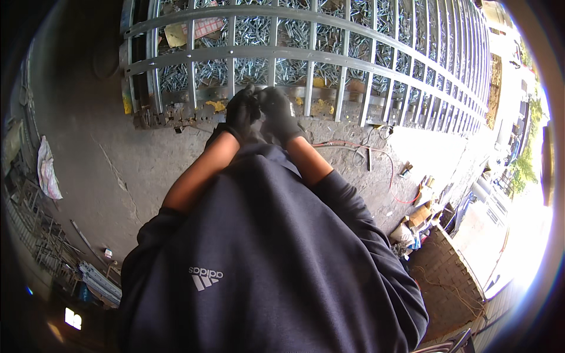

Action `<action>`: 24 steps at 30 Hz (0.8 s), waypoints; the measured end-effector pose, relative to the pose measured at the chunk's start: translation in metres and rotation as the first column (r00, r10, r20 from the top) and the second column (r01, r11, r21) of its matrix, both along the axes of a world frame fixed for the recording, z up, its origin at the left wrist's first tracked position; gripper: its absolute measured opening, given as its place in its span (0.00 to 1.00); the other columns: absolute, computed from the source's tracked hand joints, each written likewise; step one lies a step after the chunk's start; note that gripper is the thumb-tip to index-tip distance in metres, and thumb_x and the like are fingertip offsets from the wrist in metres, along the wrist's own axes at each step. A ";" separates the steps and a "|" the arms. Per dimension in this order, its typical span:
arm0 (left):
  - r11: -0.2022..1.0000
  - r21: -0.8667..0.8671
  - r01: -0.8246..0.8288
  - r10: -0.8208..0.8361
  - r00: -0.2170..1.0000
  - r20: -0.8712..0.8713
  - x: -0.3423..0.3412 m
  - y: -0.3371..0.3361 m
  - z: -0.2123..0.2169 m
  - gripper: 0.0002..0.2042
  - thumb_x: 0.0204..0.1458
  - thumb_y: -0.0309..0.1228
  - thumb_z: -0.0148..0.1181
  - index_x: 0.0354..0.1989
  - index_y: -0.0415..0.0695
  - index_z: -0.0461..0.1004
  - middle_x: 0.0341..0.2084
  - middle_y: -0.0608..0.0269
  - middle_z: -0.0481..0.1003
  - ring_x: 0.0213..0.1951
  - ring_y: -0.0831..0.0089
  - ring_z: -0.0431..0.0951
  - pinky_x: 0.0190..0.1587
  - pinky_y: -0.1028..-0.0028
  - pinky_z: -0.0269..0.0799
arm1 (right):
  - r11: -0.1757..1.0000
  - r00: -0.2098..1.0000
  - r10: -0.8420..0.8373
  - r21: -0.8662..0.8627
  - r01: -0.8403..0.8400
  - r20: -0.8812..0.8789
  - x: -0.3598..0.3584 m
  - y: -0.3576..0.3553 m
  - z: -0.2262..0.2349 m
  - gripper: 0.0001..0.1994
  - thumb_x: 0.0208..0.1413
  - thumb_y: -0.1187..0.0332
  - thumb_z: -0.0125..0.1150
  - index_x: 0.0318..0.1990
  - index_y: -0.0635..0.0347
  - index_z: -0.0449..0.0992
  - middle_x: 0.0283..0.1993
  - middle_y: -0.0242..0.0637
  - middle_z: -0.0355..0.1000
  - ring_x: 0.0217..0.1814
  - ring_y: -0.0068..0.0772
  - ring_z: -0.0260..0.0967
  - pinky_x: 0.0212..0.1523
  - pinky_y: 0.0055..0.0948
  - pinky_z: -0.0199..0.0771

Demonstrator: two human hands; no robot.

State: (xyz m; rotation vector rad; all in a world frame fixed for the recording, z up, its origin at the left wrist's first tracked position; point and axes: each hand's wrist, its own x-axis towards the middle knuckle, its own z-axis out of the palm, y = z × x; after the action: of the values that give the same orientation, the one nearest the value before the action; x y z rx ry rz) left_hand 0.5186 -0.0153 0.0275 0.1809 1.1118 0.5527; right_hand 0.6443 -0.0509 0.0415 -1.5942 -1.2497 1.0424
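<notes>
My left hand [242,112] and right hand [278,113], both in black gloves, meet in front of my chest, fingers touching each other. Beyond them a grey metal gate [306,53] lies flat on the concrete floor [106,159], a red cable [376,154] trailing beside it.

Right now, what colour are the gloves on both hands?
Black, on the left hand and the right hand, seen in the head view.

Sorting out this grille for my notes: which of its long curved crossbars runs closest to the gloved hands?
The lower crossbar. It passes just above the left hand and right hand; the upper crossbar runs farther away, near the top edge of the picture.
</notes>
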 end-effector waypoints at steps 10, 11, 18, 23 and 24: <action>0.972 -0.225 0.068 -0.082 0.995 -0.055 0.004 -0.054 -0.050 0.12 0.59 0.43 0.58 0.44 0.52 0.76 0.14 0.80 0.60 0.12 0.85 0.56 0.14 0.81 0.47 | 0.894 0.844 0.418 -0.319 -0.315 0.337 0.125 0.115 -0.035 0.05 0.56 0.70 0.61 0.37 0.59 0.74 0.27 0.38 0.74 0.27 0.38 0.75 0.24 0.34 0.73; 0.981 -0.188 0.038 -0.051 0.997 -0.064 0.008 -0.062 -0.054 0.07 0.60 0.42 0.57 0.40 0.55 0.75 0.13 0.80 0.60 0.11 0.85 0.57 0.13 0.80 0.47 | 0.788 0.458 0.573 -0.303 -0.536 0.680 0.132 0.125 -0.048 0.07 0.53 0.71 0.63 0.38 0.59 0.75 0.30 0.38 0.75 0.31 0.41 0.76 0.28 0.35 0.75; 0.993 -0.115 -0.007 0.000 0.998 -0.062 0.031 -0.087 -0.075 0.03 0.61 0.37 0.54 0.38 0.56 0.73 0.12 0.80 0.58 0.10 0.86 0.56 0.13 0.81 0.47 | 0.752 0.578 0.627 -0.211 -0.625 0.523 0.147 0.148 -0.088 0.07 0.60 0.68 0.52 0.41 0.52 0.76 0.44 0.42 0.73 0.49 0.46 0.72 0.43 0.40 0.75; 0.987 -0.128 -0.093 0.077 0.990 -0.119 0.038 -0.095 -0.079 0.03 0.61 0.34 0.53 0.36 0.54 0.74 0.12 0.80 0.59 0.10 0.86 0.55 0.13 0.81 0.47 | 0.660 0.311 0.696 -0.406 -0.633 0.647 0.135 0.156 -0.059 0.15 0.67 0.64 0.40 0.49 0.56 0.74 0.49 0.41 0.73 0.50 0.38 0.72 0.47 0.35 0.74; 0.991 -0.102 -0.081 0.069 0.990 -0.120 0.038 -0.096 -0.080 0.03 0.61 0.34 0.54 0.36 0.53 0.74 0.12 0.79 0.60 0.11 0.86 0.55 0.13 0.81 0.48 | 0.670 0.401 0.723 -0.429 -0.606 0.562 0.128 0.157 -0.054 0.18 0.69 0.61 0.36 0.50 0.57 0.74 0.46 0.43 0.75 0.47 0.40 0.74 0.45 0.37 0.74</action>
State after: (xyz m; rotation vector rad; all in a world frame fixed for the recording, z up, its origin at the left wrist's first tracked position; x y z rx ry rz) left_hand 0.5566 -0.1109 -0.0522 0.0789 1.2628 0.5537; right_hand 0.7720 0.1062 -0.0127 -1.6900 -2.5796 1.0217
